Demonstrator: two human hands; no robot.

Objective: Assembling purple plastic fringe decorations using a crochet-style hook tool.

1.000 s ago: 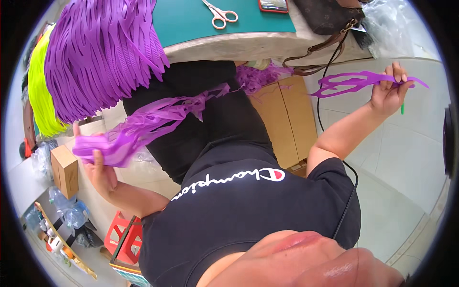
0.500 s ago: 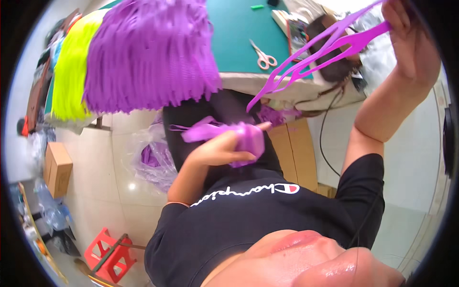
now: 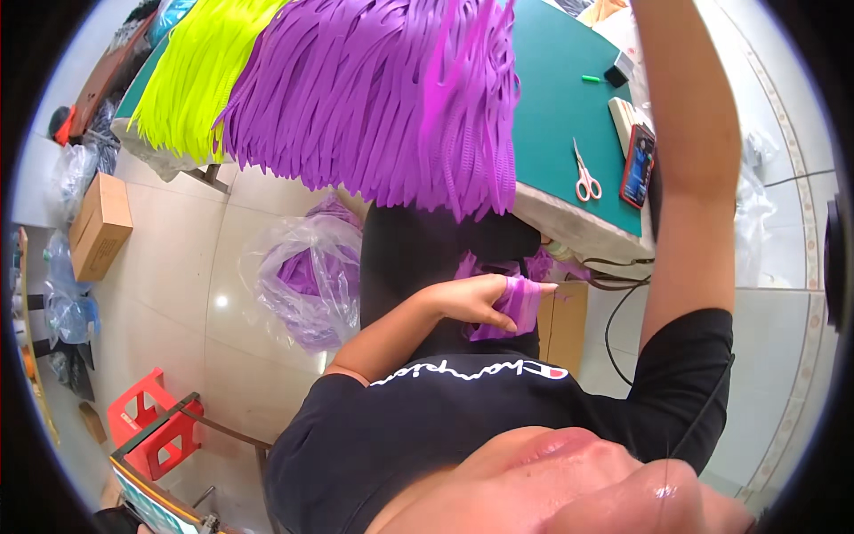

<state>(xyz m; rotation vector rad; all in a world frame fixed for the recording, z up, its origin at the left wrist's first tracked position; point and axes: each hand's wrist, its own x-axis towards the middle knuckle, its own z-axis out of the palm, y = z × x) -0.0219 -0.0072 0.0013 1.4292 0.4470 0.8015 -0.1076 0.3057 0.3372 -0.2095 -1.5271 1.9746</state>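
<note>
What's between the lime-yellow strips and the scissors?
In the head view, the purple strips, then a stretch of green tabletop up to the scissors.

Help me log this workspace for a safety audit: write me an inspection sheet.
Surface: green mat, partly covered.
Job's things: purple strips and yellow-green strips hang over the near edge; purple bundle held.
Clutter: scissors, phone and small green item on the right.
Hands: left hand grips the bundle; right hand out of view, its forearm cut off above.
Cables: dark cable loops at the person's right; ends unclear.
Surroundings: cardboard box, red stool, clear plastic bag holding purple material, all left.
</note>
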